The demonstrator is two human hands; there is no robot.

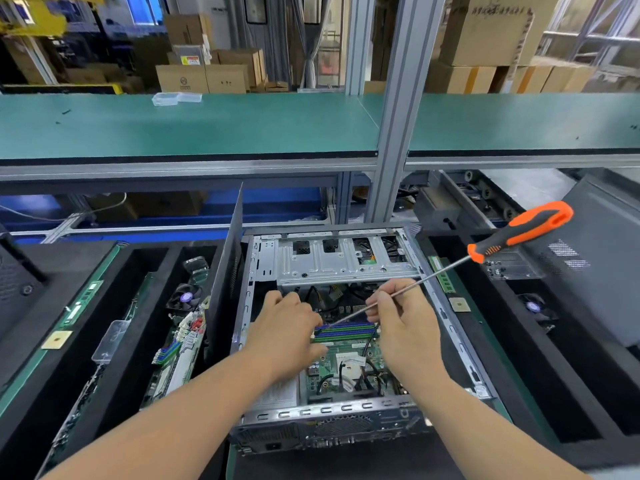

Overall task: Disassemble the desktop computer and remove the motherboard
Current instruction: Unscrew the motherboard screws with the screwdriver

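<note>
An open desktop computer case (446, 317) lies on its side in front of me. Inside it sits the green motherboard (346, 365) with blue and green memory slots (349, 330) and several cables. My right hand (405, 327) pinches the metal shaft of a long screwdriver (519, 233) with an orange and black handle; its tip points down at the left end of the memory slots. My left hand (287, 327) reaches into the case beside that tip, fingers curled down over the slots' left end. What its fingertips hold is hidden.
A silver drive cage (332, 261) spans the case's far half. Black foam trays flank the case: the left tray (114, 375) holds a removed board, a fan and memory sticks; the right tray (554, 358) holds a memory stick, a chip and a fan. A green shelf (207, 126) runs above.
</note>
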